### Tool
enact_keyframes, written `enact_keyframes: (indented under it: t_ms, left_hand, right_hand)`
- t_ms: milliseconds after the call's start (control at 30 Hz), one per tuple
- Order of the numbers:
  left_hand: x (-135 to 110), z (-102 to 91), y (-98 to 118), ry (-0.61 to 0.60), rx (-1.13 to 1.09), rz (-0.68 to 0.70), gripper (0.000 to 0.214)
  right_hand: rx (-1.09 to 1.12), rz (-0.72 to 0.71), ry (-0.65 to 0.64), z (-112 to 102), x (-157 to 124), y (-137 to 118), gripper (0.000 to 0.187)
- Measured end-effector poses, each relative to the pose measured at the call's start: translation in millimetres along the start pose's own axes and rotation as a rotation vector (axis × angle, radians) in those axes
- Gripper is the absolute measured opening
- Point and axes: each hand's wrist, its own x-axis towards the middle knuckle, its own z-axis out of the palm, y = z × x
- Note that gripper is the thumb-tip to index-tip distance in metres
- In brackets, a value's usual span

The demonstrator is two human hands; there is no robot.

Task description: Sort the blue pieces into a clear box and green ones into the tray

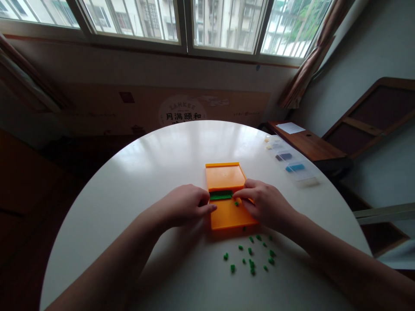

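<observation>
An orange plastic tray [227, 216] with raised edges lies on the table in front of me. Across its middle runs a slot filled with a row of small green blocks [221, 195]. My left hand [189, 202] grips the tray's left edge, fingers curled and thumb over the front part. My right hand [264, 201] is at the right side, its index fingertip touching the right end of the green row and its thumb held apart below. One loose green block [236, 204] sits on the tray near that thumb. The other right fingers are partly hidden.
Several loose green blocks [250, 250] are scattered on the round white table [129, 190] in front of the tray. A clear compartment box [303, 175] with blue, dark and yellowish pieces lies at the right. Beyond stands a wooden desk [314, 144] with a paper [291, 128].
</observation>
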Motion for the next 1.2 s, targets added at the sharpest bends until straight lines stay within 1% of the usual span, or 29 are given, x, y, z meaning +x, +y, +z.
enact_keyframes:
  t_ms: [367, 567, 733, 833, 967, 1200]
  left_hand:
    - [1, 0.8, -1, -0.004, -0.008, 0.004, 0.041]
    - [1, 0.6, -2, -0.022, -0.016, 0.004, 0.042]
    - [1, 0.5, -1, -0.019, -0.019, -0.006, 0.043]
    - [1, 0.2, -1, -0.017, -0.017, 0.002, 0.045]
    - [0, 0.3, -2, -0.011, -0.007, 0.004, 0.043]
    - [1, 1.4, -2, 0.003, 0.003, 0.01, 0.041]
  right_hand:
    - [0.017, 0.001, 0.013, 0, 0, 2, 0.025]
    - [0.035, 0.011, 0.119, -11, -5, 4, 0.028]
    - [0.049, -0.028, 0.058, -13, -9, 3, 0.022]
    - [0.036, -0.046, 0.025, -10, -9, 2, 0.018]
    - [0.006, -0.042, -0.028, -5, -6, 2, 0.016]
    - [-0.026, 0.041, 0.024, 1, 0, -2, 0.015]
